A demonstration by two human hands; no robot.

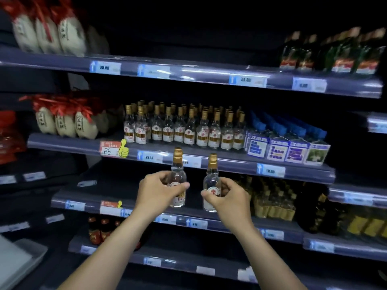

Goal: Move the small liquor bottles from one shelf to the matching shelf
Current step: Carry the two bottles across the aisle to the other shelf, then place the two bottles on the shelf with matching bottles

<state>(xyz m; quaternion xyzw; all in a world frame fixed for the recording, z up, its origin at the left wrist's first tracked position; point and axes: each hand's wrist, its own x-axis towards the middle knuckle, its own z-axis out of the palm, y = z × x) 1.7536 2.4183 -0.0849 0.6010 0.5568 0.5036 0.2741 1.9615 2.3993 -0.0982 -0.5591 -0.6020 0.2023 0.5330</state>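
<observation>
The left hand (156, 191) holds one small clear glass liquor bottle with a gold screw cap (177, 178) in a closed grip, thumb across the white-and-red label and fingers behind the body. The right hand (228, 196) holds a second clear glass bottle of the same gold-capped kind (212, 185) in the same way, with the thumb on the label. Both bottles are upright and in the air, in front of the bare middle stretch of the lower dark shelf (146, 210) and just below the front edge of the middle dark shelf (230, 162).

Probable destination: the block of matching gold-capped bottles (184, 128) standing in tight rows along the front edge of the middle shelf.

Hazards:
- Smooth glass offers little friction. Each grip sits low on the body, so the tall neck may tip out of the grip if the pinch relaxes.
- The two bottles are near each other; a converging motion may knock glass on glass.
- The standing rows are narrow, tall and closely packed. Contact with a front bottle may topple several in sequence.
- A cap may strike the shelf's plastic price rail (150, 156) on the way up.

Adjacent stock: blue-topped carton packs (287, 143) to the right of the rows, and rounded pale ceramic jars with red ribbon tops (65, 122) toward the left end of the shelf.
</observation>
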